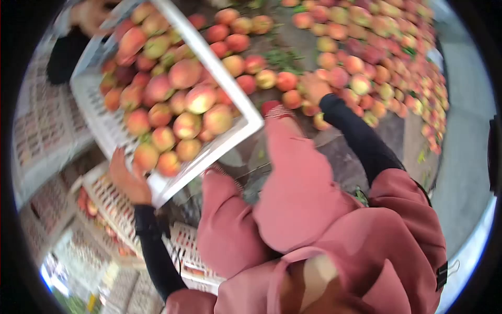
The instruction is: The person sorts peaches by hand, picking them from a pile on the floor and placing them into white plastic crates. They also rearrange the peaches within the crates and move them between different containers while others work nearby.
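Observation:
A white plastic crate (241, 97), tilted, holds many red-and-yellow peaches (185, 73). My left hand (129, 178) grips its near left corner, thumb by the peaches and fingers along the outer side. Over to the right, my right hand (316, 88) touches the edge of a large heap of peaches (366, 57) on the ground. Blur and the fruit around it hide how its fingers are set.
Slatted crates (112, 193) with peaches stand at lower left, and more stacked crates (49, 110) line the left side. Part of another person (91, 15) shows beyond the tilted crate. Green leaves (282, 58) lie among loose peaches. A grey surface (468, 115) borders the heap.

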Demonstrator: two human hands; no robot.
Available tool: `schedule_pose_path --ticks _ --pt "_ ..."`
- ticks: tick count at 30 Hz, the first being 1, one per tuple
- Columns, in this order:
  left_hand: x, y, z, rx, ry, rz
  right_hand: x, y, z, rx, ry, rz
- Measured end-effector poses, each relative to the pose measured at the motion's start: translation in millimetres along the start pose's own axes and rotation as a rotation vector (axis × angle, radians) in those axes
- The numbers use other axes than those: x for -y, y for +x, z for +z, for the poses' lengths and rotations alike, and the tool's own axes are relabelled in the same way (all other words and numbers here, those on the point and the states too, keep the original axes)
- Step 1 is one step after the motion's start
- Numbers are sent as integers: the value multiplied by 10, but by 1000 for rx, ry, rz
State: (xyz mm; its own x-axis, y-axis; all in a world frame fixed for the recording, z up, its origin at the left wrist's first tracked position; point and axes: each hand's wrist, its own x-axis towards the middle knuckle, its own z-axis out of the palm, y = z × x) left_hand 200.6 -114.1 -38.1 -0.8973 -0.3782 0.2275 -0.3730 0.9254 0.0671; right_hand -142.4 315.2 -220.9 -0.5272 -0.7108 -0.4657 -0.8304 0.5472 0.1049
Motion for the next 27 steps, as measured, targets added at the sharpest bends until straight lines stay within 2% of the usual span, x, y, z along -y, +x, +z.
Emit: schedule_pose_path --ticks 1,3,4,5,6,7,8,9,10,12,13,15,16,17,19,20,21,22,23,24,27 --pt "-45 15 -7 -28 -25 -23 -16 83 123 -151 233 67" --pt "-75 11 -31 -114 -31 -43 -15 201 -252 135 240 153" --pt "-56 -3 -34 -135 -82 -90 25 184 -568 243 260 107" --pt "-23 -14 -19 -166 -140 -133 -124 128 -304 -16 347 38" --pt "35 -26 12 -193 -188 -166 -348 208 27 -110 517 -39" --pt "69 -67 42 -216 -243 -197 -483 240 -18 72 962 -92" --pt "49 -76 20 -216 -294 -245 -361 44 -324 54 1198 276" --pt "79 -107 60 -228 -365 -282 -530 64 -263 334 1834 448" --pt "88 -108 83 -259 -405 -289 -272 -100 -774 -119 1777 290" --pt "93 -117 97 -296 -456 -289 -53 -268 -1401 -181 2011 199" --pt "97 -117 100 -317 -486 -289 155 -315 -1742 -171 1970 10" --pt "111 -110 113 -358 -530 -284 537 -195 -2238 -25 1803 -335" --pt "127 -125 125 -364 -526 -285 825 -142 -2485 -16 1660 -455" --pt "144 -147 136 -367 -520 -290 1134 -85 -2681 28 1647 -556" --pt "147 -147 144 -372 -487 -274 1698 69 -2970 137 1341 -738" --pt "138 -151 145 -358 -447 -251 1955 136 -3026 345 1306 -728" --pt "128 -155 141 -365 -453 -266 2220 175 -3098 290 1084 -821" --pt "117 -153 131 -361 -430 -262 2456 227 -3008 373 1051 -799" --pt "109 -150 123 -355 -408 -256 2630 429 -2765 301 934 -988" --pt "106 -146 123 -354 -420 -262 2763 444 -2707 293 865 -960" --pt "134 -170 155 -366 -467 -261 3109 433 -2569 318 908 -862"
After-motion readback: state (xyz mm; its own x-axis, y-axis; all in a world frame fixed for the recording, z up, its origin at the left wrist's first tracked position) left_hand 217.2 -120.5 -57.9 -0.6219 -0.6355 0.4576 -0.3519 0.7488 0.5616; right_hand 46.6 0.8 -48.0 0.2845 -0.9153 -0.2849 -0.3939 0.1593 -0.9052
